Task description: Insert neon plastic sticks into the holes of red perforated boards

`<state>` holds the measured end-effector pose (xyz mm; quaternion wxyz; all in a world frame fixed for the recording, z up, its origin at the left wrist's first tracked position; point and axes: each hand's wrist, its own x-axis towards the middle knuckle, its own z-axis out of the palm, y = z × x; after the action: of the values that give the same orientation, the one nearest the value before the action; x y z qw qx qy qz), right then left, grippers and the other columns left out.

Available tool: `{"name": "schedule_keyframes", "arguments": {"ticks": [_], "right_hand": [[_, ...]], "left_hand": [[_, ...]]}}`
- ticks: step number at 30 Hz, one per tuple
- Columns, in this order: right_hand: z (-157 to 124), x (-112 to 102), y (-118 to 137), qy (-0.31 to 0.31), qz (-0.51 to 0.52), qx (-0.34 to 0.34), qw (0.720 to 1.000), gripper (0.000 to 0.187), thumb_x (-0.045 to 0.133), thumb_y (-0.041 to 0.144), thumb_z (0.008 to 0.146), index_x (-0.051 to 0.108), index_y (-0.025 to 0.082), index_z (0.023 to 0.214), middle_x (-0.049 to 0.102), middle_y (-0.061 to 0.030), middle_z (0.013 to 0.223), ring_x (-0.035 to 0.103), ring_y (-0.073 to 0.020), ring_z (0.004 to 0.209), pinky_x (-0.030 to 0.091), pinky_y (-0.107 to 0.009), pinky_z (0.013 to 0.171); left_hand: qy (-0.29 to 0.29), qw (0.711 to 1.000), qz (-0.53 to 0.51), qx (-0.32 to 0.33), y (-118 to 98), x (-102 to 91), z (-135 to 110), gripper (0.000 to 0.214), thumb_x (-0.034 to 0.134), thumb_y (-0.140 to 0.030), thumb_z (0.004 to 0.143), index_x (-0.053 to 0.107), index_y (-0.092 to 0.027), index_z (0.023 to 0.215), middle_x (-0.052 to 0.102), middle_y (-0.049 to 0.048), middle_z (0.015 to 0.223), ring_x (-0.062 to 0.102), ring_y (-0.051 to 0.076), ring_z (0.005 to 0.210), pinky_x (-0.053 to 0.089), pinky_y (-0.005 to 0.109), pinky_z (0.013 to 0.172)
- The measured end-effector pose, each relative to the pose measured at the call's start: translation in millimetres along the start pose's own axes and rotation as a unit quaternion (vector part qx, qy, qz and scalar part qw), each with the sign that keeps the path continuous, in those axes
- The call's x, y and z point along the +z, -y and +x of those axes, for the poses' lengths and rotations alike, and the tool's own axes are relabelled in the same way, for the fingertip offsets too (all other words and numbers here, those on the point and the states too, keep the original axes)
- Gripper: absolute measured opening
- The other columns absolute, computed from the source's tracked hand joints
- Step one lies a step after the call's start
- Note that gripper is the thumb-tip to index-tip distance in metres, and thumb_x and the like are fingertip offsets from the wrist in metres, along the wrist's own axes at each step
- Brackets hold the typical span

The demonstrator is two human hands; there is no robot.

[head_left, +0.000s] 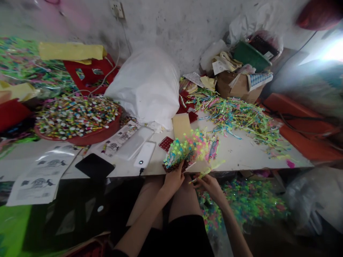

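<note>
A white glare burns out the upper right edge of a dimly lit workroom, veiling the nearby wall point(155, 21) in haze and fading to flat gray toward the left. A white sack point(146, 85) catches soft light at center, while pale streaks shine across printed sheets point(43, 175) at left. Deep shadow fills the space beneath the worktable point(235, 153), swallowing detail around a black garment point(177, 237). Wide-angle distortion stretches the margins. A pink shape point(66, 16) at upper left is out of focus, a plastic bag point(316, 196) at lower right looks smeared, and the right hand point(201, 181) shows slight softness.
</note>
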<state>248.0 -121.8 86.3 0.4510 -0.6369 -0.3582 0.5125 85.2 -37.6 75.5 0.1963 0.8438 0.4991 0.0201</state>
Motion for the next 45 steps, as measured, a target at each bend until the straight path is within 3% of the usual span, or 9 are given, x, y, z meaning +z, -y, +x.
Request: {"name": "schedule_keyframes", "arguments": {"ticks": [5, 8, 13, 16, 24, 29, 31, 38, 45], "right_hand": [[23, 23, -2, -0.126, -0.087, -0.103, 0.983, 0.042, 0.071, 0.057, 0.058, 0.056, 0.019, 0.066, 0.061, -0.0004, 0.051, 0.059, -0.0179, 0.045, 0.049, -0.028, 0.043], [37, 35, -3, -0.151, -0.103, -0.126, 0.975, 0.040, 0.068, 0.056, 0.064, 0.054, 0.018, 0.070, 0.055, 0.0032, 0.045, 0.053, -0.0148, 0.039, 0.045, -0.025, 0.038], [43, 46, -4, -0.093, -0.032, -0.132, 0.986, 0.041, 0.057, 0.053, 0.076, 0.057, 0.017, 0.096, 0.069, -0.0056, 0.078, 0.066, -0.0203, 0.066, 0.056, -0.030, 0.053], [43, 45, -3, -0.075, -0.040, -0.148, 0.985, 0.040, 0.056, 0.048, 0.078, 0.058, 0.018, 0.103, 0.068, -0.0083, 0.097, 0.068, -0.0210, 0.079, 0.058, -0.033, 0.064], [40, 49, -5, -0.091, -0.199, -0.219, 0.951, 0.026, 0.052, 0.037, 0.081, 0.064, 0.019, 0.095, 0.065, -0.0089, 0.101, 0.066, -0.0175, 0.080, 0.054, -0.028, 0.071], [37, 50, -7, -0.112, -0.276, -0.183, 0.937, 0.028, 0.048, 0.036, 0.082, 0.066, 0.017, 0.091, 0.069, -0.0099, 0.083, 0.065, -0.0216, 0.075, 0.052, -0.033, 0.073], [39, 47, -4, -0.122, -0.269, -0.168, 0.941, 0.031, 0.047, 0.039, 0.083, 0.067, 0.017, 0.090, 0.070, -0.0106, 0.084, 0.066, -0.0228, 0.078, 0.052, -0.034, 0.074], [46, 42, -1, -0.115, -0.277, -0.162, 0.940, 0.033, 0.045, 0.039, 0.085, 0.067, 0.018, 0.097, 0.070, -0.0093, 0.094, 0.066, -0.0209, 0.080, 0.052, -0.031, 0.070], [45, 44, 1, -0.144, -0.440, -0.114, 0.879, 0.029, 0.043, 0.033, 0.089, 0.066, 0.021, 0.101, 0.071, -0.0072, 0.090, 0.066, -0.0204, 0.079, 0.047, -0.028, 0.069]], "left_hand": [[-0.006, 0.999, -0.040, -0.006, 5, -7.2, -5, 0.050, 0.041, -0.025, 0.091, 0.029, -0.021, 0.139, 0.068, 0.0067, 0.101, 0.065, 0.019, 0.090, 0.047, 0.027, 0.076], [-0.012, 0.998, -0.058, -0.002, 6, -9.5, -9, 0.042, 0.041, -0.023, 0.091, 0.040, -0.021, 0.132, 0.067, 0.0062, 0.102, 0.065, 0.019, 0.092, 0.047, 0.027, 0.076], [-0.003, 0.997, -0.082, -0.002, 13, -10.5, -13, 0.035, 0.043, -0.023, 0.090, 0.046, -0.022, 0.125, 0.067, 0.0047, 0.103, 0.064, 0.019, 0.093, 0.047, 0.028, 0.076], [0.005, 0.995, -0.099, -0.007, 15, -10.8, -13, 0.034, 0.044, -0.024, 0.090, 0.047, -0.023, 0.123, 0.068, 0.0035, 0.101, 0.065, 0.019, 0.091, 0.048, 0.028, 0.075], [-0.003, 0.993, -0.112, -0.038, 0, -15.8, -12, 0.026, 0.040, -0.024, 0.091, 0.056, -0.017, 0.111, 0.067, 0.0087, 0.105, 0.063, 0.021, 0.097, 0.048, 0.030, 0.084], [-0.085, 0.978, -0.180, 0.060, -5, -29.6, -21, 0.039, 0.043, -0.018, 0.090, 0.043, -0.023, 0.129, 0.060, 0.0024, 0.122, 0.059, 0.015, 0.106, 0.046, 0.026, 0.090], [-0.100, 0.976, -0.185, 0.058, -2, -31.0, -22, 0.041, 0.044, -0.018, 0.089, 0.042, -0.025, 0.130, 0.062, 0.0008, 0.119, 0.061, 0.014, 0.102, 0.048, 0.025, 0.088], [-0.087, 0.982, -0.168, 0.016, 12, -19.7, -17, 0.039, 0.044, -0.019, 0.089, 0.045, -0.025, 0.127, 0.066, 0.0008, 0.110, 0.064, 0.016, 0.093, 0.049, 0.025, 0.080], [-0.058, 0.982, -0.180, 0.012, 9, -14.6, -20, 0.038, 0.044, -0.019, 0.089, 0.044, -0.024, 0.127, 0.067, 0.0013, 0.105, 0.065, 0.017, 0.091, 0.049, 0.026, 0.080]]}}
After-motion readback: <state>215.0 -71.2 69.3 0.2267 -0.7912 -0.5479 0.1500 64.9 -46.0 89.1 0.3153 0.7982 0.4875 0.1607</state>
